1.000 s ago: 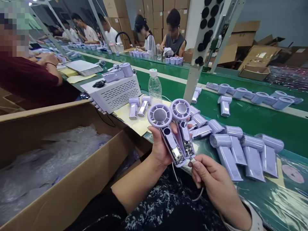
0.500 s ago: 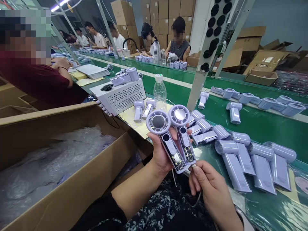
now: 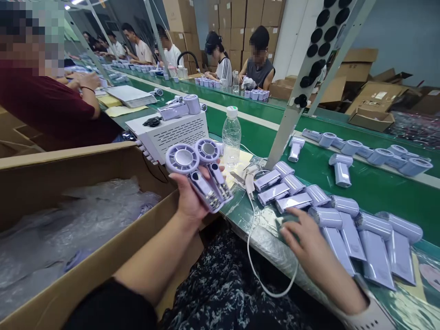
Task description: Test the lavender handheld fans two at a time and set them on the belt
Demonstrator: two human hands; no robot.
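My left hand [image 3: 187, 199] is closed round the handles of two lilac handheld fans [image 3: 201, 174], heads up, above the edge of a cardboard box [image 3: 103, 256]. My right hand [image 3: 307, 240] lies on the green belt [image 3: 378, 192] with fingers stretched out, touching the nearest of a row of lilac fan bodies [image 3: 343, 224]. A white cable [image 3: 252, 229] trails loose from the belt's edge down past my lap, its plug end [image 3: 248, 176] lying on the belt.
The box holds bubble wrap [image 3: 68, 224]. A white vented unit [image 3: 172, 130] and a water bottle [image 3: 231, 135] stand behind my left hand. A slanted frame post [image 3: 295, 105] rises from the belt. A person in dark red sits at left; others work across the belt.
My right hand let go of the cable plug and moved right onto the belt by the fan bodies. My left hand carried the two fans left, over the box edge.
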